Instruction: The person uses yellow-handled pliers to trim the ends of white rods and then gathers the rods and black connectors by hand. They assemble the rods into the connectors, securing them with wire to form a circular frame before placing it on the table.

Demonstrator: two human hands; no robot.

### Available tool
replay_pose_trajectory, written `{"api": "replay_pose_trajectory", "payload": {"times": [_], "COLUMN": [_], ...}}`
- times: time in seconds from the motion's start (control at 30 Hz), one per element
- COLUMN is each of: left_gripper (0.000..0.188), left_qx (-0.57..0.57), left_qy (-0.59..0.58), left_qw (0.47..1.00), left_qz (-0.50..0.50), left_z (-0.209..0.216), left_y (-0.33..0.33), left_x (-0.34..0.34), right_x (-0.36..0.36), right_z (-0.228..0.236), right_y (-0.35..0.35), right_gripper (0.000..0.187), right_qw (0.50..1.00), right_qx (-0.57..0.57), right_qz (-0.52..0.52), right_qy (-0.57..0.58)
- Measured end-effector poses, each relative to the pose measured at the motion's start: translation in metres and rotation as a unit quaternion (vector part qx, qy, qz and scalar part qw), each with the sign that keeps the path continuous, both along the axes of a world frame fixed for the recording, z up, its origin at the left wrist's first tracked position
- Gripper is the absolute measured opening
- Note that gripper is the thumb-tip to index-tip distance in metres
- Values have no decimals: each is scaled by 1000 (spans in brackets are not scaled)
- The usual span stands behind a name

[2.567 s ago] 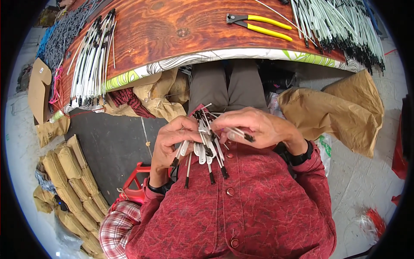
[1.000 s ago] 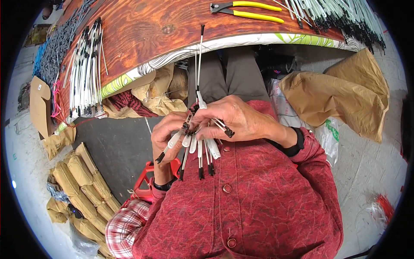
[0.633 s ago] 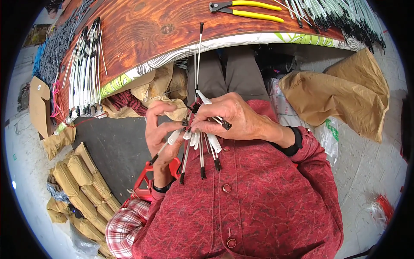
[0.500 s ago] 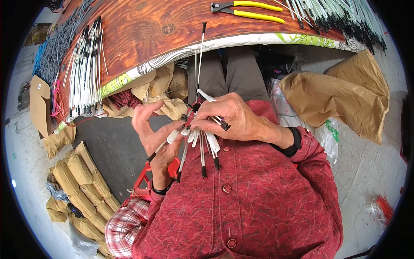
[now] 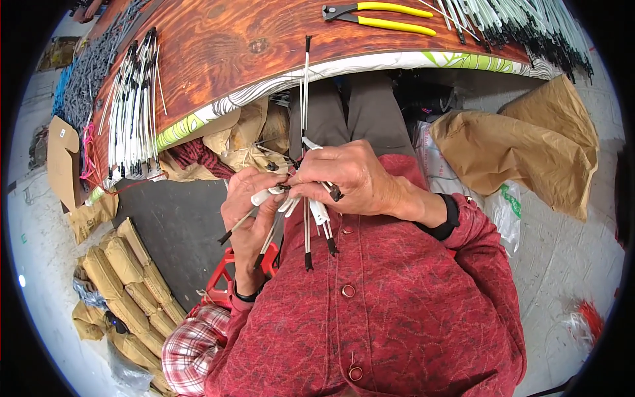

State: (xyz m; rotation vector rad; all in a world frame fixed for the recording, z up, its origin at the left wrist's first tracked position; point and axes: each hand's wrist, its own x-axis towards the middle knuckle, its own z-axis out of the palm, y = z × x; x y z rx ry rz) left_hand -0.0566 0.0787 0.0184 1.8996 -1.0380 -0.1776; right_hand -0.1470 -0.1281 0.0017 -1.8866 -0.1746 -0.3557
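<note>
As they angle inward, left hand [image 5: 245, 204] and right hand [image 5: 356, 175], nearly closed, seemingly pinch black-tipped rods [image 5: 307, 231].

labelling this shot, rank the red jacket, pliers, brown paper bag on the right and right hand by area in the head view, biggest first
1. Red jacket
2. Brown paper bag
3. Right hand
4. Yellow-handled pliers
Picture area only: the jacket and hand seem nearer the camera, which enlarges them.

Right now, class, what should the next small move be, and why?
Perhaps steady the black-tipped rods with the right hand before shifting the left hand: both pinch close together, while the rods splay in several directions.
</note>
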Motion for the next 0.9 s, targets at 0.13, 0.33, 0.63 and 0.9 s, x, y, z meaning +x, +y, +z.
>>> {"api": "replay_pose_trajectory", "payload": {"times": [0.13, 0.33, 0.63, 0.9], "left_gripper": [15, 18, 25, 26], "left_qx": [-53, -32, 51, 153], "left_qy": [117, 129, -35, -219], "left_qw": [991, 991, 997, 957], "left_qz": [49, -27, -40, 109], "left_z": [-10, -6, -2, 21], "left_y": [2, 8, 3, -3], "left_x": [-8, -2, 4, -8], "right_x": [2, 1, 2, 7], "right_z": [-1, 3, -1, -3], "right_y": [4, 1, -3, -3], "right_gripper": [11, 12, 14, 15], "right_qw": [998, 987, 996, 995], "right_qx": [56, 144, 56, 95], "right_qz": [-6, 31, 63, 31], "right_qy": [-32, 67, 39, -12]}}
